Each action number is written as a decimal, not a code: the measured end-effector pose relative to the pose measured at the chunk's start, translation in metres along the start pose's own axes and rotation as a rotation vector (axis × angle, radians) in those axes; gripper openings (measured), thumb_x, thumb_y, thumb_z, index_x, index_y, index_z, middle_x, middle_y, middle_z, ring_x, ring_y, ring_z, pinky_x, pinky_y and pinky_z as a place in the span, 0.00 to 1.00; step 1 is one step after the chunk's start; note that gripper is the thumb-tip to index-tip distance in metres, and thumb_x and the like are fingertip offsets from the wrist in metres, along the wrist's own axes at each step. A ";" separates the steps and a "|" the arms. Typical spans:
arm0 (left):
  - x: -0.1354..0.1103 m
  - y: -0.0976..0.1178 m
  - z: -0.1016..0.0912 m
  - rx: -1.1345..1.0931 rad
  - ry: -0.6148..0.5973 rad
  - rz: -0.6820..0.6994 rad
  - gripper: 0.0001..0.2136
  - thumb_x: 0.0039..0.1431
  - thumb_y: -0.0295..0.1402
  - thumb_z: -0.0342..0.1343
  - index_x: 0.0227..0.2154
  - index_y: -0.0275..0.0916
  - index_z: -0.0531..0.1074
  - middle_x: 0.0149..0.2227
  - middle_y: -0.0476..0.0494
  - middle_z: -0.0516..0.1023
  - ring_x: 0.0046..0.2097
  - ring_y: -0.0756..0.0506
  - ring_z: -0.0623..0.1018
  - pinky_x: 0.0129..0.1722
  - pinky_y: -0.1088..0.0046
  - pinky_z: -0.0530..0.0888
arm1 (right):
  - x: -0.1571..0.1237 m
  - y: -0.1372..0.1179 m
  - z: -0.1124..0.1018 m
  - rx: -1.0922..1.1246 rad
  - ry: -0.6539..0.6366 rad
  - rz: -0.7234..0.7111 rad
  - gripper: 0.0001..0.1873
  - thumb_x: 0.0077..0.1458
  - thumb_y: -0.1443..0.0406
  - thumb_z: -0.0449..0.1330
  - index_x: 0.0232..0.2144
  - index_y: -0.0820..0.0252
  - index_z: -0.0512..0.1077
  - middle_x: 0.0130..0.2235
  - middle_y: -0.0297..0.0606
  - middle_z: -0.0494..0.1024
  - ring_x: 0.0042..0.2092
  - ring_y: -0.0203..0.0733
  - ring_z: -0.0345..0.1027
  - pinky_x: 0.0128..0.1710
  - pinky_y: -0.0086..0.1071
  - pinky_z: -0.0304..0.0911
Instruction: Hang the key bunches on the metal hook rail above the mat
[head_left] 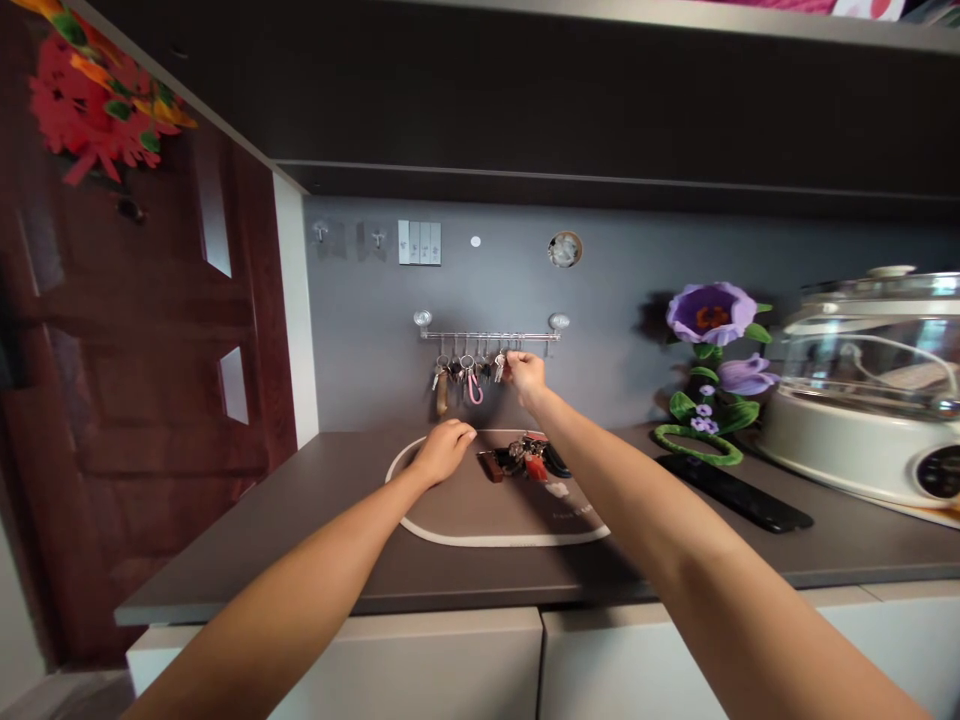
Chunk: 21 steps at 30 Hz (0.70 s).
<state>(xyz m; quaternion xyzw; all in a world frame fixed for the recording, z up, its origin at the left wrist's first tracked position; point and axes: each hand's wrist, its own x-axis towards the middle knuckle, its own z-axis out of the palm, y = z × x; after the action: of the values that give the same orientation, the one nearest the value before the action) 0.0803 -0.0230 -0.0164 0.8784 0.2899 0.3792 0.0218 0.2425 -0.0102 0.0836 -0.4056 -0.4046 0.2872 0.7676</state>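
Observation:
My right hand (528, 376) is raised to the hook rail (491, 336) on the grey wall, its fingers closed on a bunch of keys (500, 368) near the right part of the rail. Several other key bunches hang there, one with a pink carabiner (474, 387) and one with a brown fob (442, 392). Low over the oval mat (465, 515), my left hand (447, 447) has its fingers curled together; what they hold, if anything, is hidden. Right of it on the mat lies a pile of keys (525, 455) with red and dark fobs.
A black phone (735, 492) and purple knitted flowers (711, 315) are on the counter at the right, beside a cream steamer-like appliance (862, 400) with a clear body. Above hangs a dark cabinet (525, 100). A reddish-brown door (142, 400) stands left.

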 end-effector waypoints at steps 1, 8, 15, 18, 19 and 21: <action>0.000 0.000 0.000 -0.001 0.001 -0.002 0.14 0.59 0.32 0.41 0.31 0.36 0.73 0.32 0.42 0.74 0.36 0.47 0.71 0.37 0.72 0.65 | 0.002 0.000 0.001 0.009 0.004 0.005 0.07 0.47 0.70 0.53 0.19 0.63 0.63 0.18 0.30 0.67 0.20 0.28 0.60 0.22 0.23 0.60; 0.001 0.000 0.000 -0.010 0.000 -0.007 0.14 0.59 0.32 0.42 0.31 0.37 0.73 0.32 0.43 0.74 0.35 0.47 0.71 0.37 0.71 0.65 | 0.011 0.008 0.006 0.048 0.034 0.044 0.07 0.48 0.71 0.52 0.20 0.62 0.63 0.18 0.29 0.67 0.21 0.28 0.61 0.23 0.23 0.62; 0.001 -0.002 0.001 -0.014 -0.002 0.001 0.14 0.59 0.33 0.42 0.31 0.37 0.73 0.32 0.43 0.74 0.36 0.47 0.71 0.38 0.71 0.65 | 0.014 0.015 0.008 0.030 0.064 0.070 0.07 0.48 0.71 0.53 0.20 0.62 0.63 0.18 0.29 0.67 0.20 0.28 0.60 0.24 0.24 0.63; 0.001 -0.003 0.001 -0.002 -0.005 0.008 0.14 0.59 0.33 0.41 0.31 0.37 0.73 0.32 0.43 0.74 0.36 0.47 0.71 0.38 0.71 0.65 | 0.013 0.017 0.007 0.026 0.069 0.075 0.07 0.48 0.70 0.53 0.19 0.62 0.63 0.18 0.29 0.67 0.20 0.28 0.60 0.23 0.24 0.62; 0.001 -0.002 0.001 0.002 -0.005 0.010 0.14 0.59 0.33 0.41 0.31 0.37 0.73 0.32 0.43 0.74 0.36 0.47 0.71 0.37 0.72 0.65 | 0.012 0.018 0.007 0.027 0.068 0.077 0.07 0.48 0.71 0.53 0.19 0.62 0.63 0.18 0.29 0.67 0.20 0.28 0.60 0.23 0.24 0.62; 0.001 -0.002 0.000 0.007 -0.005 0.015 0.14 0.60 0.32 0.41 0.31 0.36 0.73 0.32 0.43 0.74 0.36 0.47 0.71 0.37 0.72 0.65 | 0.011 0.020 0.005 0.025 0.064 0.086 0.07 0.47 0.71 0.54 0.20 0.62 0.63 0.18 0.29 0.67 0.21 0.28 0.61 0.24 0.24 0.62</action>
<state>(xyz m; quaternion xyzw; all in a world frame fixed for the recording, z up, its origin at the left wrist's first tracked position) 0.0801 -0.0209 -0.0162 0.8817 0.2847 0.3759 0.0167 0.2410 0.0102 0.0726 -0.4219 -0.3584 0.3121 0.7721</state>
